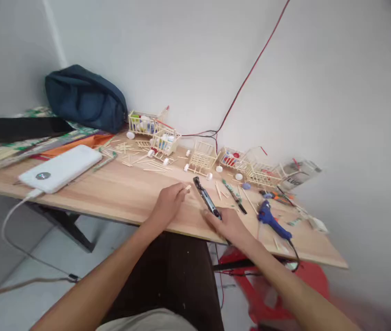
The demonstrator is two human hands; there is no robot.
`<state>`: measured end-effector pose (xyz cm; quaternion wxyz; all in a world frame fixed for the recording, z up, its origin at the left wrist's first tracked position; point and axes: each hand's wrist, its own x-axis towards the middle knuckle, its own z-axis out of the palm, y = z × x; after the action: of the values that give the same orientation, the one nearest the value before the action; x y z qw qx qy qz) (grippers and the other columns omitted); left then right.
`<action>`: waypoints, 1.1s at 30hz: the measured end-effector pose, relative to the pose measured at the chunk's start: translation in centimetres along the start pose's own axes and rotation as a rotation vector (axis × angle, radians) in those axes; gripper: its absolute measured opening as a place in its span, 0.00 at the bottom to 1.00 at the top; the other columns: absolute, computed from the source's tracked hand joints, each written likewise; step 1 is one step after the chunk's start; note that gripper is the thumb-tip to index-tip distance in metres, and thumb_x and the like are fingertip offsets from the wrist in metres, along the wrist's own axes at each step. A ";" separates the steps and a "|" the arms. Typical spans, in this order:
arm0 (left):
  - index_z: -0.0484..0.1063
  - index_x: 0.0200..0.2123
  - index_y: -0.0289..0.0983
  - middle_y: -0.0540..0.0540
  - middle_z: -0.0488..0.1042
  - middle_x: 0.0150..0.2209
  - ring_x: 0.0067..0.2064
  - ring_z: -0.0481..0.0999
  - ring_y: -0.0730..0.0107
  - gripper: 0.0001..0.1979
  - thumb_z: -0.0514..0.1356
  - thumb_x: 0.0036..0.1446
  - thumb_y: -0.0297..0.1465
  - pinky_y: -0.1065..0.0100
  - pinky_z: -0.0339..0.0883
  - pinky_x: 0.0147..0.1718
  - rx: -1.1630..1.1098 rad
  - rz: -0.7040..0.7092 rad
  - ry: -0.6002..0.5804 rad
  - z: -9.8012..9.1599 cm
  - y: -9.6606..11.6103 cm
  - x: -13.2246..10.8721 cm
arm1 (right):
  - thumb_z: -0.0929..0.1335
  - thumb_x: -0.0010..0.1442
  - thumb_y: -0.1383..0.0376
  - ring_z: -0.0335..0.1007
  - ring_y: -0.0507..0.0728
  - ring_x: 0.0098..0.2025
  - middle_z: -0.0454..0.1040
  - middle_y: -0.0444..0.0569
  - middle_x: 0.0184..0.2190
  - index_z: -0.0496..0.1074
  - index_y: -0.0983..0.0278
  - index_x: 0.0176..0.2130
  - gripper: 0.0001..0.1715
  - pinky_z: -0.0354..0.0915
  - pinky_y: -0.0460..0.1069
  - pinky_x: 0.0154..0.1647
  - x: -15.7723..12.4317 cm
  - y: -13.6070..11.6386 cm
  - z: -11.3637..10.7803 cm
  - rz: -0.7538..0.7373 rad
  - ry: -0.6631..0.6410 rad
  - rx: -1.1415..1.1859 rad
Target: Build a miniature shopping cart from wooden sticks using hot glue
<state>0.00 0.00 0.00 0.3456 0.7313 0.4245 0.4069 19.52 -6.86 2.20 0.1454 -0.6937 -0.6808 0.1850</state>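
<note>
My left hand (pixel 168 204) is closed in a pinch over the front part of the table, with the pale tip of a short wooden stick (pixel 187 187) showing at its fingertips. A short way to the right, my right hand (pixel 232 225) is wrapped round a utility knife (pixel 206 196), its dark front end pointing away from me and up to the left. Whether the blade is out is too small to tell. Just right of the knife lie a few loose sticks (pixel 218 190) and a green-patterned craft knife or pen-like tool (pixel 234 195).
Several small stick-built carts (pixel 200 158) with white wheels line the wall. A blue glue gun (pixel 272 220) and pliers (pixel 278 197) lie on the right. Leftward are scattered sticks (pixel 154 165), a cabled white power bank (pixel 60 168) and a blue bag (pixel 85 99). A red stool (pixel 311 280) stands below.
</note>
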 end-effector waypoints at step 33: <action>0.72 0.25 0.33 0.51 0.68 0.19 0.21 0.66 0.76 0.10 0.57 0.52 0.34 0.74 0.58 0.21 -0.401 -0.203 -0.365 -0.8 1.2 -0.4 | 0.68 0.52 0.53 0.60 0.53 0.25 0.65 0.42 0.20 0.64 0.62 0.25 0.17 0.57 0.48 0.29 2.6 -2.0 0.4 -0.042 0.328 0.519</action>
<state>-0.42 -0.72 1.28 0.5929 0.6632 0.3375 0.3078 17.54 -4.21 2.57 0.4294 -0.6396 -0.5925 0.2354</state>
